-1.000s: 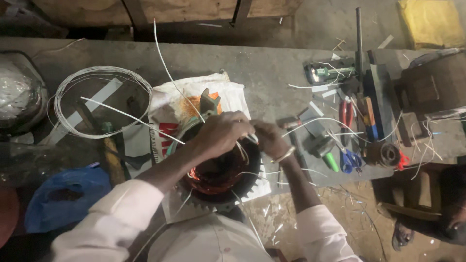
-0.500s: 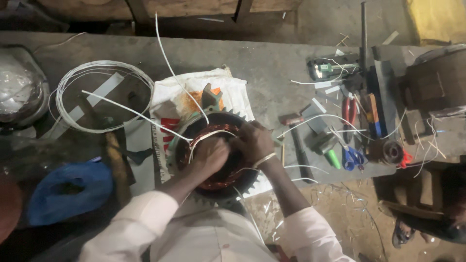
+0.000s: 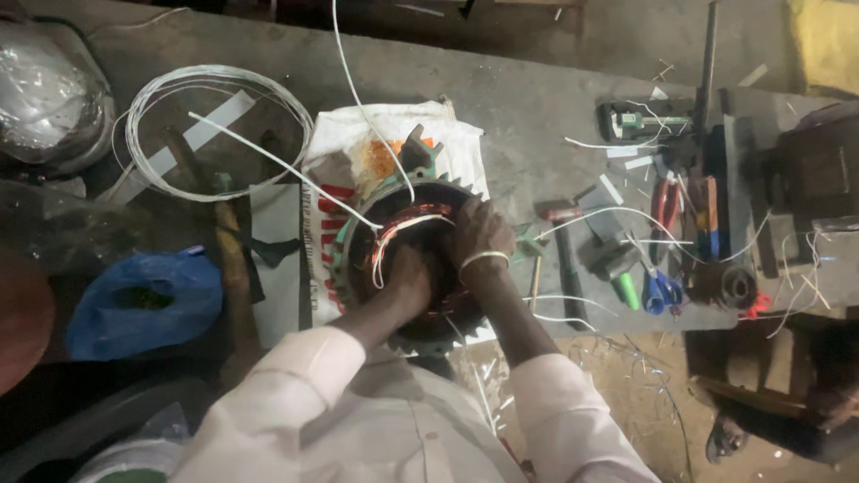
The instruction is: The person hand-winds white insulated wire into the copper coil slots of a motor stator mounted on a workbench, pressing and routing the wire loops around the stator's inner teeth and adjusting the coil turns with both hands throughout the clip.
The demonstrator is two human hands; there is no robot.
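Both hands are down at the finned motor shell on the white sack on the worktop: the left hand pressed inside among the copper windings, the right hand gripping the shell's rim just beside it, with a hammer near the shell.

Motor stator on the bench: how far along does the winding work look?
Done: copper coils already sit inside the stator. In hand: the left hand presses into the bore, and the right hand grips the rim beside a white sleeve looped over the coils. Left: long white wires trail loose across the bench, untied.
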